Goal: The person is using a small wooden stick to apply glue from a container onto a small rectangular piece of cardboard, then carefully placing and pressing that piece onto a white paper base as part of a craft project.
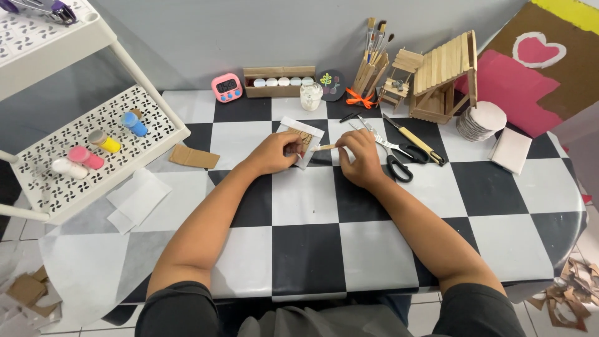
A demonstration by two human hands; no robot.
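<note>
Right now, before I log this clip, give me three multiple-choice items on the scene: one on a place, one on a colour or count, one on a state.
1. Where do the scissors lie?
A. On the table just beyond the right hand
B. On the white shelf
C. On the floor

2. How many small paint bottles lie on the white shelf's lower tray?
A. Two
B. Four
C. Six

3. What is the left hand doing?
A. Resting flat and empty
B. Gripping the scissors
C. Pinching a small white card

Answers: 1 A, the black handles sit on the checkered table beside the right hand. 2 B, a white, a pink, a yellow and a blue one show. 3 C, its fingers close on the white card while the right hand holds a thin wooden stick to it.
</note>
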